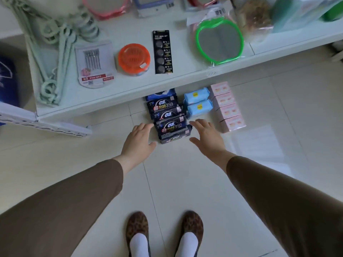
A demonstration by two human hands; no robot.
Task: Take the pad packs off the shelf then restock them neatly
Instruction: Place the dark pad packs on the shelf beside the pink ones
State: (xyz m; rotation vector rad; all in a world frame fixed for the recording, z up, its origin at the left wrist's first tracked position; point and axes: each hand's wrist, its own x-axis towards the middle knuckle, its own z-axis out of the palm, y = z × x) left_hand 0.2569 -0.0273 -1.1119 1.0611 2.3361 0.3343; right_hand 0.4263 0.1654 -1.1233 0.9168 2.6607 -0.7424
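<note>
Pale tiled floor (185,182), white shelf (130,86) above

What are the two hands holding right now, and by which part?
Nothing. The left hand and right hand are open, fingers spread, on either side of the row of dark pad packs, not gripping them.

Green-rimmed mirror (220,43) beside battery card (163,52)

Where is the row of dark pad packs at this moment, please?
In the head view the dark pad packs lie in a row on the floor, running out from under the white shelf, just left of the light blue packs, the nearest between both hands.
</note>
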